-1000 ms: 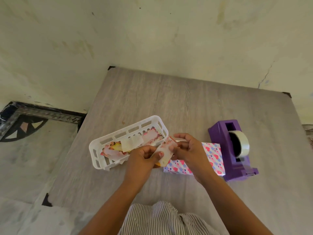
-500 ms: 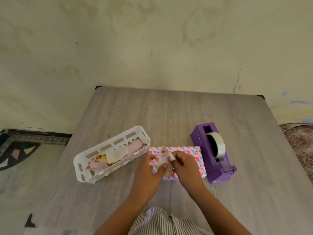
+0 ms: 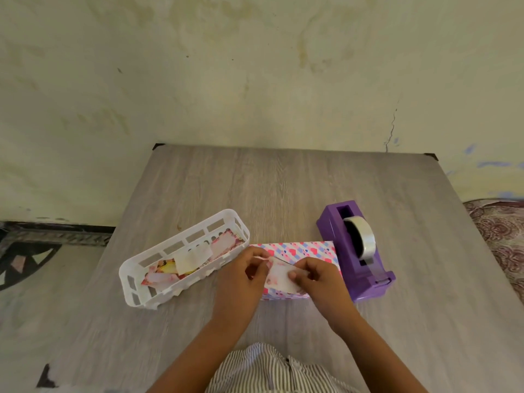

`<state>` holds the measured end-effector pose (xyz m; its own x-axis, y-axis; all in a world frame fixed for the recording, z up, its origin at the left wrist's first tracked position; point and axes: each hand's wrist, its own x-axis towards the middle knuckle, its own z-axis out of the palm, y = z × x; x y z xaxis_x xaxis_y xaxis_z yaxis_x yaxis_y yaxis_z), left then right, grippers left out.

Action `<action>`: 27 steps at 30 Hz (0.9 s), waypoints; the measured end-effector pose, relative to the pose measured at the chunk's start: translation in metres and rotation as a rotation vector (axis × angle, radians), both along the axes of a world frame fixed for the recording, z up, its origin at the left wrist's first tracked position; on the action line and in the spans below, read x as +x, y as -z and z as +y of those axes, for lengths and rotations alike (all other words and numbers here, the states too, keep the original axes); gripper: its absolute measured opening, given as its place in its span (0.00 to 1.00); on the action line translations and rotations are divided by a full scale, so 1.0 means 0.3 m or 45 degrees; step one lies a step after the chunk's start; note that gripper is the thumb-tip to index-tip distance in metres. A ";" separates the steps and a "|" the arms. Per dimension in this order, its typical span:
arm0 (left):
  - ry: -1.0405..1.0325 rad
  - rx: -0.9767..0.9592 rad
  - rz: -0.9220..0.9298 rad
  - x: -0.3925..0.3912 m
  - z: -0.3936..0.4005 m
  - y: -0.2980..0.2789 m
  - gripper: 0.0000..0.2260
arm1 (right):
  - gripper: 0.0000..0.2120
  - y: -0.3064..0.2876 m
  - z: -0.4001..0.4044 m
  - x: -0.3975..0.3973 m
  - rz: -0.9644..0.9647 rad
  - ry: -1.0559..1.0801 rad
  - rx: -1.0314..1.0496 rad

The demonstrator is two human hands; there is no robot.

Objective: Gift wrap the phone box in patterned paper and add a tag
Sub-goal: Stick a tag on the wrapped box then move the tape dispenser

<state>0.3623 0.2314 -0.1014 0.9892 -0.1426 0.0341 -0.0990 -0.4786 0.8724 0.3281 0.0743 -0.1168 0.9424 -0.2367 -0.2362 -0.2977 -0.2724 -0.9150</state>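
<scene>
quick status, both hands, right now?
Left hand: pinching the left edge of the tag.
Right hand: pinching the same tag's right side, above the wrapped box.

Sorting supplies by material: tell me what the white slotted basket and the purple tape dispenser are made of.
White slotted basket: probably moulded plastic, slightly glossy, with thin walls and cut-out slots. Purple tape dispenser: apparently hard plastic, smooth with a satin sheen, blocky moulded edges.
</scene>
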 end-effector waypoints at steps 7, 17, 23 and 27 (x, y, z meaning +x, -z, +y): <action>-0.344 0.608 -0.097 0.181 0.223 0.068 0.10 | 0.04 0.010 -0.028 -0.003 0.038 0.023 0.000; -0.346 0.770 0.325 0.290 0.363 0.150 0.08 | 0.07 0.023 -0.010 0.012 0.076 -0.033 0.008; -0.099 0.114 0.127 0.091 0.273 0.010 0.08 | 0.06 0.023 -0.014 0.004 0.026 -0.017 -0.009; -0.133 0.123 0.178 -0.033 0.258 0.133 0.09 | 0.06 0.020 -0.018 -0.004 0.011 -0.047 0.005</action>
<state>0.3523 0.3088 -0.1412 0.9929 -0.0352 -0.1133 0.0740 -0.5623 0.8236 0.3269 0.0690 -0.1228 0.9485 -0.2008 -0.2448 -0.2950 -0.2800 -0.9136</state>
